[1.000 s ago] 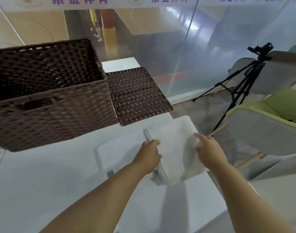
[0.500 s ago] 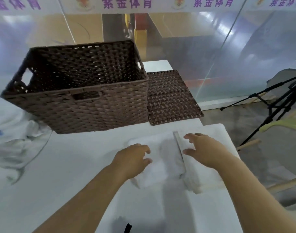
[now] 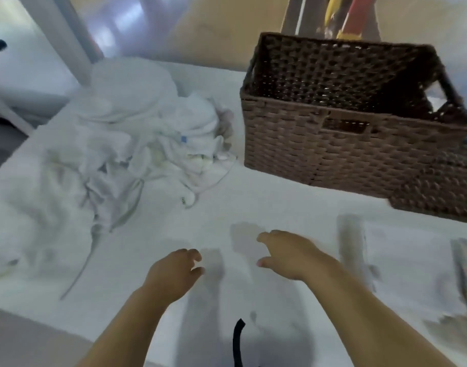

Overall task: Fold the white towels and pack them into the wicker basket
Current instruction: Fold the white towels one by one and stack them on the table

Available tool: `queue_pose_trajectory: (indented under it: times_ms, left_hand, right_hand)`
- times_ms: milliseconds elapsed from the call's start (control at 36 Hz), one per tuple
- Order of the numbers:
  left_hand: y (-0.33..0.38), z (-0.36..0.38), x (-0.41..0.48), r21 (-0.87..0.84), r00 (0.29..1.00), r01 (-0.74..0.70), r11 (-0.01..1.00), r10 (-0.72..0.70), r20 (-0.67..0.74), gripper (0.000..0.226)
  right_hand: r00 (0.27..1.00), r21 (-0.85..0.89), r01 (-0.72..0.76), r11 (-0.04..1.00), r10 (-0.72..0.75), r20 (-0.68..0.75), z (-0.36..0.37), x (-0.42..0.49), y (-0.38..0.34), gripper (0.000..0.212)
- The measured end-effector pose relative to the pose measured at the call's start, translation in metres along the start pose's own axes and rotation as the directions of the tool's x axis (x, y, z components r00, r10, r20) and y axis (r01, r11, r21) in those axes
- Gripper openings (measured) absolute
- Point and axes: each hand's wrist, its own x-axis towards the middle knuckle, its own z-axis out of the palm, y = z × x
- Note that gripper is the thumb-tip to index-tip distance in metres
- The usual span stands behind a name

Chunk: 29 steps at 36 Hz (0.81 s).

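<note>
lid [image 3: 439,192] lies beside the basket [image 3: 333,144], far right on the table [image 3: 253,202]. crumpled white towels [image 3: 147,139] are heaped far left; a blurred towel [image 3: 402,255], maybe folded, lies near right. left hand [image 3: 171,274] and right hand [image 3: 288,255] hover loose, holding nothing.

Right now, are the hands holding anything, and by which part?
Nothing is held. The left hand and right hand are both empty, fingers loosely curled over the table; the towel pile lies apart.

Left hand [image 3: 174,276] and right hand [image 3: 288,256] hover over white counter [image 3: 253,197], fingers [image 3: 265,237] loosely curled, holding nothing. Crumpled towel pile [image 3: 147,139] left, wicker basket [image 3: 333,144] back right, folded towel [image 3: 402,258] right. Blurry.
</note>
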Motion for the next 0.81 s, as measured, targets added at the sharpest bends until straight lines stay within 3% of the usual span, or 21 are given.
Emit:
queue_pose_trajectory:
  times_ms: [194, 389, 500, 583, 722, 806]
  left_hand:
    - [-0.145, -0.027, -0.013, -0.057, 0.989, 0.1, 0.993, -0.105, -0.105, 0.031]
    - [-0.261, -0.052, -0.009, 0.029, 0.886, 0.145, 0.989, -0.117, -0.449, 0.046]
    - [-0.299, -0.05, 0.002, 0.13, 0.931, 0.235, 0.963, -0.184, -0.316, 0.06]
    - [-0.301, -0.043, 0.002, 0.152, 0.947, 0.263, 0.953, -0.225, -0.227, 0.055]
    - [-0.287, -0.04, -0.002, 0.147, 0.985, 0.076, 0.986, -0.052, -0.165, 0.039]
    - [-0.28, -0.036, -0.008, 0.021, 0.992, -0.03, 0.999, 0.032, -0.118, 0.034]
  right_hand:
    - [1.0, -0.008, 0.005, 1.0, -0.004, 0.027, 0.021, 0.066, -0.119, 0.056]
    - [1.0, 0.013, 0.003, 1.0, -0.002, -0.01, 0.042, 0.111, -0.2, 0.051]
    - [0.999, 0.042, 0.013, 0.999, -0.011, -0.045, 0.048, 0.123, -0.226, 0.046]
    - [0.999, 0.048, 0.008, 0.999, -0.006, -0.04, 0.052, 0.127, -0.235, 0.044]
    - [0.999, 0.067, -0.034, 0.997, 0.035, -0.016, 0.06, 0.128, -0.24, 0.044]
    - [0.999, 0.094, -0.035, 0.995, 0.036, -0.009, 0.065, 0.131, -0.246, 0.044]
